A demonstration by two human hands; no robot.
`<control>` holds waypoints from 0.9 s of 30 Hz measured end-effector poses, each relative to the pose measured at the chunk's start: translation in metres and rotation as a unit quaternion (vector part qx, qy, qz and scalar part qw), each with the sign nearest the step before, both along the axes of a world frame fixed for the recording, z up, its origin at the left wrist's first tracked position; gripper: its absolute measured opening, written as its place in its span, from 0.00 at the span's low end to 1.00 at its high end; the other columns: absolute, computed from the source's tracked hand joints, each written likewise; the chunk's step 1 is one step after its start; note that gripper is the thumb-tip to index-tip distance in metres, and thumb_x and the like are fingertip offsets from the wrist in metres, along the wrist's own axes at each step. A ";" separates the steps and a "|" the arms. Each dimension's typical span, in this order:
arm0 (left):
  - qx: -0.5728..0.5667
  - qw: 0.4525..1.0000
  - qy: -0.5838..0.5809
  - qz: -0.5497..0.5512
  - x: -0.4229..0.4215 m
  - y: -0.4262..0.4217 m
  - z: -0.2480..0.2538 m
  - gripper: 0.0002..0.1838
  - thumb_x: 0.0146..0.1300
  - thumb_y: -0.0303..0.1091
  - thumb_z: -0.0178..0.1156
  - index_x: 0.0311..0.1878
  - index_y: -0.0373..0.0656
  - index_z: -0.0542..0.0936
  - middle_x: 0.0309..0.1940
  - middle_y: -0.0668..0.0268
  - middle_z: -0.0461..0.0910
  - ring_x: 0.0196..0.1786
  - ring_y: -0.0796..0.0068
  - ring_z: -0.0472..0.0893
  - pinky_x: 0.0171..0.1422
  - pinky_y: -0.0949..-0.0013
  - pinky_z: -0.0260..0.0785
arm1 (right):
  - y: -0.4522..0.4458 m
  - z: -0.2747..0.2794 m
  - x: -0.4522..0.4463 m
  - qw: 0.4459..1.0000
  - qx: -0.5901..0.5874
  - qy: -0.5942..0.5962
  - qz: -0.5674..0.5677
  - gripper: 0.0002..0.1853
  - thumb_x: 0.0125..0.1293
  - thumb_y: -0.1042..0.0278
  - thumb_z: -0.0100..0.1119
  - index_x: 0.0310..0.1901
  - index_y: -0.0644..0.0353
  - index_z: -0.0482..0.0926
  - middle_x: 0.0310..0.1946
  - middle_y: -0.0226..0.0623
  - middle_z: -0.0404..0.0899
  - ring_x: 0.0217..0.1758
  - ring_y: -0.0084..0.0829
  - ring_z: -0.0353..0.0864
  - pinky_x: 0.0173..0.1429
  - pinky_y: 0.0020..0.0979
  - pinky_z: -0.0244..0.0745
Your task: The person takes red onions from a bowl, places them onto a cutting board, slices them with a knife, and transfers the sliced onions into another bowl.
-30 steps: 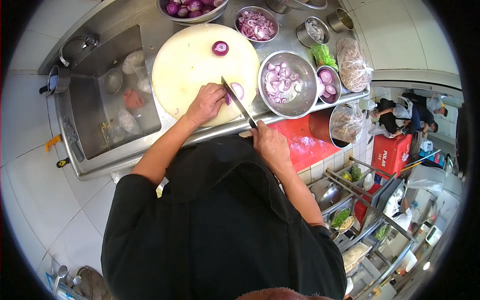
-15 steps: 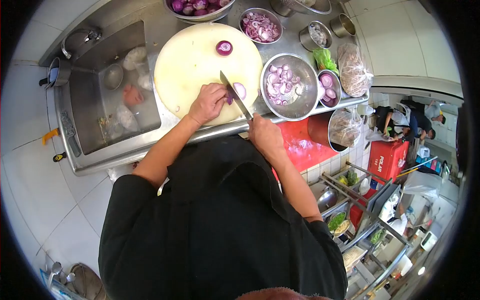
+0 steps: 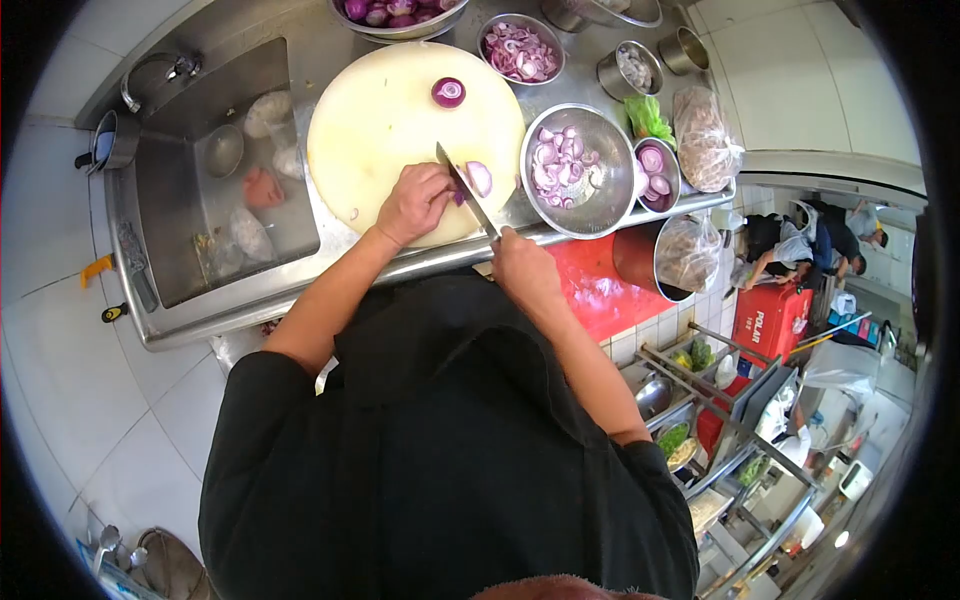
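Note:
My right hand (image 3: 523, 265) grips the handle of a kitchen knife (image 3: 466, 190), its blade angled up and left over the round cutting board (image 3: 360, 130). Close against the blade's left side, my left hand (image 3: 416, 203) has its fingers curled down on a red onion piece, mostly hidden, with a little purple (image 3: 459, 198) showing. A cut onion slice (image 3: 479, 178) lies just right of the blade. Farther back on the board rests a halved red onion (image 3: 448, 92). To the right, a perforated metal colander (image 3: 610, 140) holds onion slices.
Left of the board is a steel sink (image 3: 165, 200) containing bags and a small bowl. Bowls of whole onions (image 3: 400, 8) and sliced onions (image 3: 520, 52) stand behind. A plastic bag (image 3: 705, 140) sits at the counter's right end. Other people (image 3: 790, 245) are at far right.
The knife and my right hand have shifted very slightly left. My left hand stays on the onion, and the slice lies almost where it was.

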State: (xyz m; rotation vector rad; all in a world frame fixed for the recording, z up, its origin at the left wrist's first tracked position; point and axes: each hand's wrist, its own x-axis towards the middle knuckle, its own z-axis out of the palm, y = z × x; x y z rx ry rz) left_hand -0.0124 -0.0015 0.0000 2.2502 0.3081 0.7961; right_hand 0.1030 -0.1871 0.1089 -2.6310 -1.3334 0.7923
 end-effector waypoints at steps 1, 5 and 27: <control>-0.003 1.000 -0.002 0.001 0.000 0.000 -0.002 0.08 0.59 0.25 0.66 0.42 0.42 0.83 0.44 0.61 0.83 0.50 0.57 0.82 0.59 0.57 0.70 | 0.004 -0.008 0.000 1.000 -0.007 -0.004 0.002 0.13 0.76 0.62 0.55 0.42 0.65 0.79 0.32 0.59 0.86 0.39 0.60 0.88 0.46 0.56 0.82; -0.001 1.000 -0.005 0.005 0.001 0.002 -0.005 0.07 0.59 0.25 0.66 0.41 0.42 0.83 0.43 0.61 0.83 0.50 0.57 0.82 0.60 0.58 0.70 | 0.002 0.017 0.003 1.000 0.006 0.005 -0.003 0.12 0.75 0.63 0.55 0.42 0.65 0.79 0.32 0.60 0.86 0.40 0.60 0.88 0.48 0.56 0.82; -0.006 1.000 -0.012 0.020 -0.001 0.001 -0.006 0.06 0.60 0.24 0.67 0.40 0.41 0.84 0.43 0.60 0.84 0.50 0.57 0.83 0.60 0.58 0.72 | 0.006 0.021 0.002 1.000 0.010 0.017 -0.006 0.13 0.74 0.63 0.57 0.44 0.67 0.80 0.33 0.61 0.86 0.41 0.61 0.88 0.49 0.57 0.82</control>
